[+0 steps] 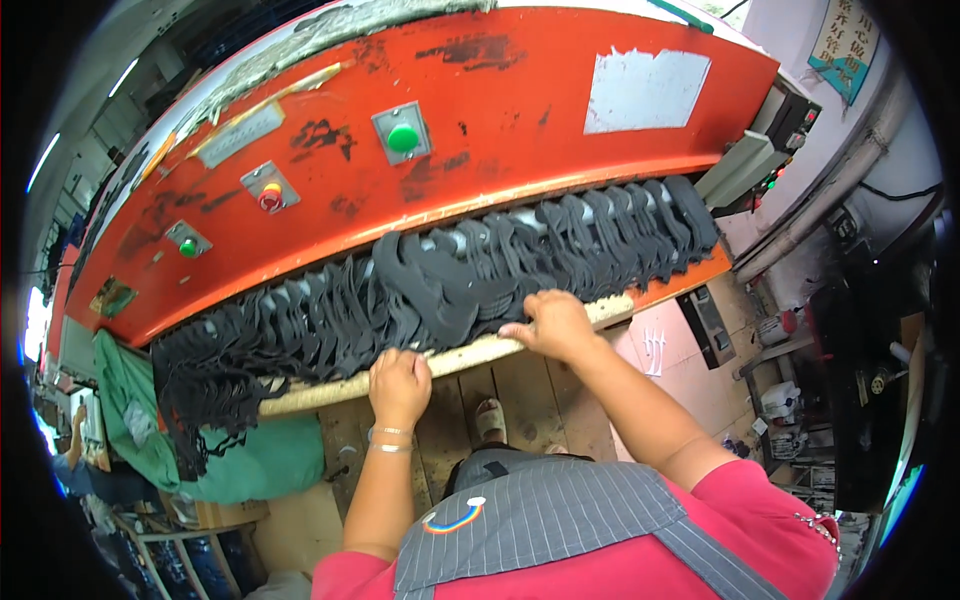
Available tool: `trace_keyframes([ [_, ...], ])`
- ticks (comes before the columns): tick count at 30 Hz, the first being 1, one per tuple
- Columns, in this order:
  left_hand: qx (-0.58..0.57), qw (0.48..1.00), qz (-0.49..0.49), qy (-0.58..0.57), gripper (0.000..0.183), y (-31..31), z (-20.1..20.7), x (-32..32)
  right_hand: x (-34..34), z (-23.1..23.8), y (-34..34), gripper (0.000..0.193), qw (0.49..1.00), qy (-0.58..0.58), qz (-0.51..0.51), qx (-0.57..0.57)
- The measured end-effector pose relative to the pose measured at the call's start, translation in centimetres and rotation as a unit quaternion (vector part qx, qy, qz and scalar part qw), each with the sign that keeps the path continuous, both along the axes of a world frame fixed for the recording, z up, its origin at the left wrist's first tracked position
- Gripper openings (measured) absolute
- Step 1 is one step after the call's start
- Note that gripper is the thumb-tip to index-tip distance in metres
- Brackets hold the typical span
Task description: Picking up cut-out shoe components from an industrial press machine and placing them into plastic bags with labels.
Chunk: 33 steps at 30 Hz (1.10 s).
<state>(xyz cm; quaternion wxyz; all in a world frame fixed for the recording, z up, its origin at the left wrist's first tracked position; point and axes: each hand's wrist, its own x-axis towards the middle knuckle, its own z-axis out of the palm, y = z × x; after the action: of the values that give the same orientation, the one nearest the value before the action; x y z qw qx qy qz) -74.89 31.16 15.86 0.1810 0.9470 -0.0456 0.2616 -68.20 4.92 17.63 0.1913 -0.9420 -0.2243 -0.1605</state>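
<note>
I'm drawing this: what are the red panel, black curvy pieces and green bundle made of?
Red panel: probably painted metal, slightly shiny, its colour scuffed. Black curvy pieces: perhaps foam or fabric, matte, since they bend and fold. Green bundle: likely cloth or woven plastic, dull and creased.

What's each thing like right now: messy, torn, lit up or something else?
Left hand, fingers bent at the pale board edge
Right hand, fingers bent, thumb stretched out, at the same edge
Black pieces, bunched in a long row, some dangling at the left end
Orange panel, smudged with dark marks
White sheet, ragged along its top
Green cloth, rumpled
Control-box lights, seemingly lit
</note>
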Motion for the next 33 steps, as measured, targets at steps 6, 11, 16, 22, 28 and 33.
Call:
trace_keyframes([
  [6, 0.006, 0.999, 0.034, 0.001, 0.016, -0.1, -1.6, -2.2, -1.9, -1.7, -0.1, 0.055, 1.0, -0.012, 0.004, -0.014],
  [11, -0.089, 0.984, -0.023, 0.151, 0.024, 0.4, -2.0, -7.6, -5.5, -0.6, -2.7, 0.045, 0.987, 0.157, -0.004, 0.026],
  [16, -0.082, 0.993, 0.02, -0.086, 0.009, 2.1, 1.8, -5.1, 0.7, 0.6, -5.0, 0.033, 0.988, -0.119, -0.084, 0.053],
  [22, 0.12, 0.99, 0.064, -0.023, 0.036, 6.3, -1.2, -0.9, 3.5, -2.2, -4.0, 0.037, 0.982, -0.056, -0.173, -0.045],
  [28, 0.172, 0.981, 0.067, -0.064, 0.033, 8.3, -4.0, -3.5, 1.5, -2.4, -5.9, 0.029, 0.996, -0.047, -0.026, -0.073],
  [33, 0.131, 0.988, 0.079, -0.018, 0.032, 8.1, -4.2, -4.8, 1.1, -1.6, -6.7, 0.03, 0.992, -0.002, 0.006, -0.125],
])
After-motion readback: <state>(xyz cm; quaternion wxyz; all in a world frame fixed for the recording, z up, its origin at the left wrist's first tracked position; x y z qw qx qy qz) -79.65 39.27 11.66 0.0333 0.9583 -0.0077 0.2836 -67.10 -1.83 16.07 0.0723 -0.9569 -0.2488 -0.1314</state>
